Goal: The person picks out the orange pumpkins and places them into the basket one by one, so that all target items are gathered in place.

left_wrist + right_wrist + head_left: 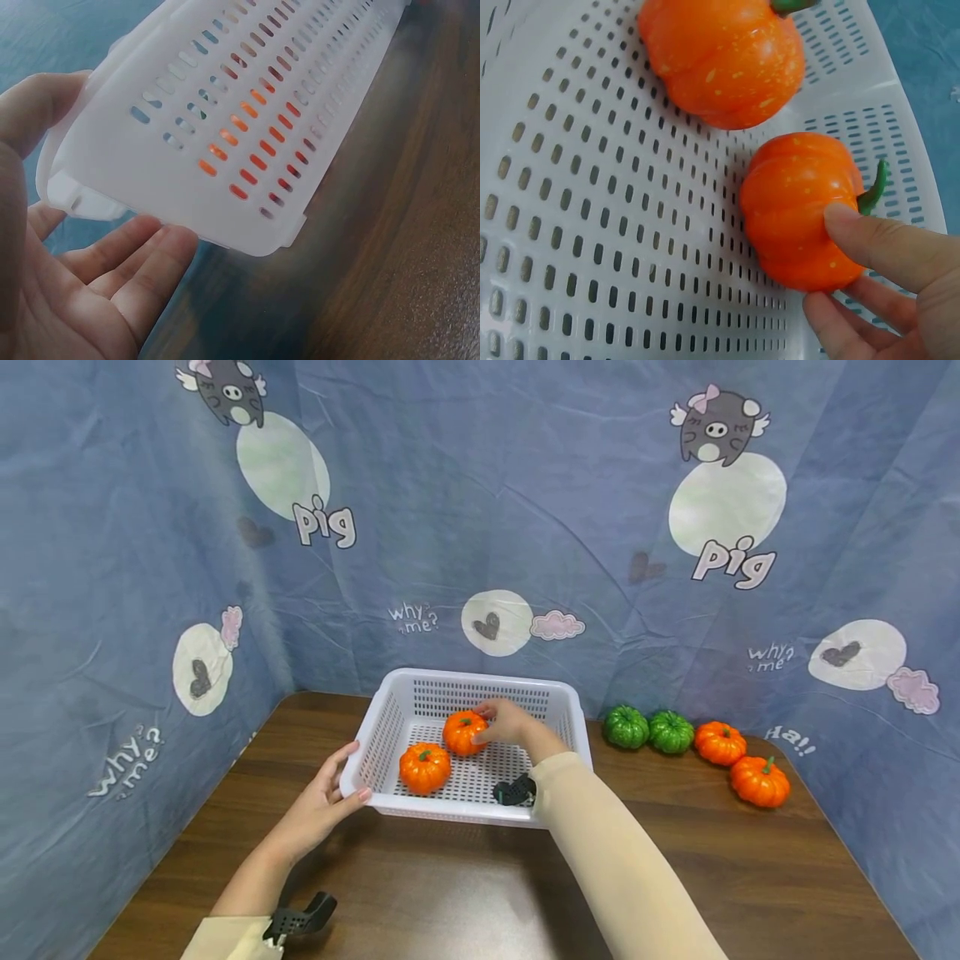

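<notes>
A white plastic basket (480, 811) with slotted walls stands on the table, two orange toy pumpkins inside. My left hand (318, 802) holds its near left corner. In the left wrist view, the thumb lies on the basket's rim (64, 154) and fingertips touch its underside. Inside the basket my right hand (513, 727) pinches the farther pumpkin (463, 732) between thumb and fingers. Its curved green stem shows beside the thumb in the right wrist view, where the pumpkin (799, 210) lies on its side. The other pumpkin (424, 768) sits nearer the left hand, untouched.
Right of the basket, two green toy pumpkins (648, 730) and two more orange pumpkins (738, 763) line the back of the brown wooden table (450, 893). A blue printed cloth (480, 527) hangs behind and at both sides. Black wrist devices (303, 917) are worn on both arms.
</notes>
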`<action>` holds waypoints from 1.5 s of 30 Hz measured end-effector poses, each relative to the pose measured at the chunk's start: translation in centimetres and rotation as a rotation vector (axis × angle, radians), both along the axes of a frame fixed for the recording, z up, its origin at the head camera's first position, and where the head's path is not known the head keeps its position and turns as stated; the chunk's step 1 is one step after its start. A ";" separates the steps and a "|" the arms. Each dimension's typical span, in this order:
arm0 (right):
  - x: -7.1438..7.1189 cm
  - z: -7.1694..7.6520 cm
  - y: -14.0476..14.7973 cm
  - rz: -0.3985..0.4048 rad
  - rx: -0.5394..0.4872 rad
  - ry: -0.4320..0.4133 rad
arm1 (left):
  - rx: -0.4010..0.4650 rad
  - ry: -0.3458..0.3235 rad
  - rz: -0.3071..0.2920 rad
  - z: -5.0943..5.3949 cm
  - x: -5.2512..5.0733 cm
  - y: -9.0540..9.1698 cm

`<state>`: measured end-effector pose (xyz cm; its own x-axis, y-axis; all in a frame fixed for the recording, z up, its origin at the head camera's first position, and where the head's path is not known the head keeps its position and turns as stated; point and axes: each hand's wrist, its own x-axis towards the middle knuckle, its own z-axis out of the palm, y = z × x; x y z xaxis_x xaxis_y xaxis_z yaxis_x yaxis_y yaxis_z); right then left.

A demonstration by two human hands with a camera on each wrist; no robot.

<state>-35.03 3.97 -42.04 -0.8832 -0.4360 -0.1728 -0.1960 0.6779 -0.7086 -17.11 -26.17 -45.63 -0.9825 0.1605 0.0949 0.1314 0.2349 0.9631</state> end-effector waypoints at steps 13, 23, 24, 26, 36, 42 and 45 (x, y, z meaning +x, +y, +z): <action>0.5 2.3 1.3 -0.006 -0.089 0.036 | -0.008 -0.010 0.004 -0.2 -0.1 0.2; 2.6 6.4 2.0 0.053 -0.113 0.116 | 0.012 -0.007 0.001 -0.2 -0.2 0.1; 2.9 6.8 2.1 0.057 -0.115 0.124 | 0.011 -0.008 0.002 -0.2 -0.2 0.0; 3.6 7.4 2.4 0.064 -0.118 0.137 | 0.010 -0.006 0.002 -0.2 -0.2 0.0; 5.5 8.6 4.2 0.070 -0.153 0.174 | 0.001 -0.001 0.007 -0.1 -0.1 -0.2; 6.9 9.1 5.5 0.045 -0.141 0.197 | -0.007 -0.002 0.008 -0.1 -0.1 -0.1; 7.5 9.3 6.2 0.032 -0.134 0.214 | -0.006 -0.001 0.007 0.0 -0.1 -0.1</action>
